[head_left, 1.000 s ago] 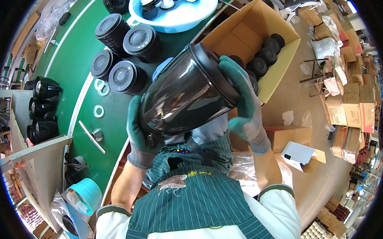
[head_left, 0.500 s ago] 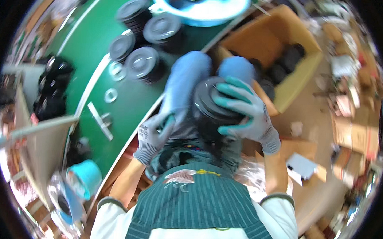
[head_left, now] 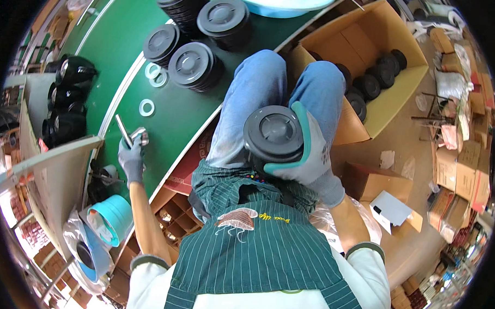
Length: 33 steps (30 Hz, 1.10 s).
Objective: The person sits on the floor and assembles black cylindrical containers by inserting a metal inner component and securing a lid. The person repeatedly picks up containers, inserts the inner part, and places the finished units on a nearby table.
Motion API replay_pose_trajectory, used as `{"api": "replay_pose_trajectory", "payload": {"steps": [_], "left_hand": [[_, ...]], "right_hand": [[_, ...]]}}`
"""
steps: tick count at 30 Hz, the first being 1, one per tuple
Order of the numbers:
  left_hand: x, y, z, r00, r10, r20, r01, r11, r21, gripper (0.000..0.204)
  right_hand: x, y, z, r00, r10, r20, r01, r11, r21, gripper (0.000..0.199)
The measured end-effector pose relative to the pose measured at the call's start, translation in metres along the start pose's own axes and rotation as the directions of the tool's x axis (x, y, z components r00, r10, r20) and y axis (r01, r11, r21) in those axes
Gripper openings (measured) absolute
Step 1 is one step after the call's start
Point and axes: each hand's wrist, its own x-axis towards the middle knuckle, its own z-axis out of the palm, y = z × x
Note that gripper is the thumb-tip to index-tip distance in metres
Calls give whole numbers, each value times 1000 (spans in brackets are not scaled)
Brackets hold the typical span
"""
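My gloved left hand (head_left: 131, 160) reaches over the green table, its fingers closed round one end of a silver metal tool (head_left: 123, 127) with a straight rod and a short, thick side piece. In my lap, a round black plastic piece (head_left: 274, 131) with a lid-like, ridged top faces up. My gloved right hand (head_left: 311, 157) grips it from the right, thumb and fingers spread round its rim. Its lower part is hidden by the hand and the apron. Pale ring washers (head_left: 146, 107) lie on the table beyond the tool.
Stacks of black round lids (head_left: 196, 65) stand on the green table (head_left: 112, 57). A light blue basin (head_left: 288, 4) sits at the far edge. To my right, a cardboard box (head_left: 390, 113) holds several black round pieces. Glossy black items (head_left: 69, 99) and a turquoise bucket (head_left: 110, 218) are at left.
My left hand has moved from beside my lap out to the left and taken hold of the metal tool. My right hand has shifted lower round the black piece, uncovering its top.
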Motion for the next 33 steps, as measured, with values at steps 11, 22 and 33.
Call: {"api": "replay_pose_trajectory", "payload": {"steps": [11, 22, 33], "left_hand": [[-98, 254, 140, 67, 518, 853, -812, 525, -256, 71], [-140, 265, 165, 127, 359, 925, -948, 319, 6, 79], [-111, 235, 178, 227, 634, 739, -816, 538, -211, 31]], "right_hand": [[-11, -1, 23, 991, -91, -100, 77, 988, -134, 130], [43, 58, -11, 998, 51, -22, 22, -1, 1000, 73], [4, 48, -8, 998, 63, 9, -18, 136, 991, 52]]}}
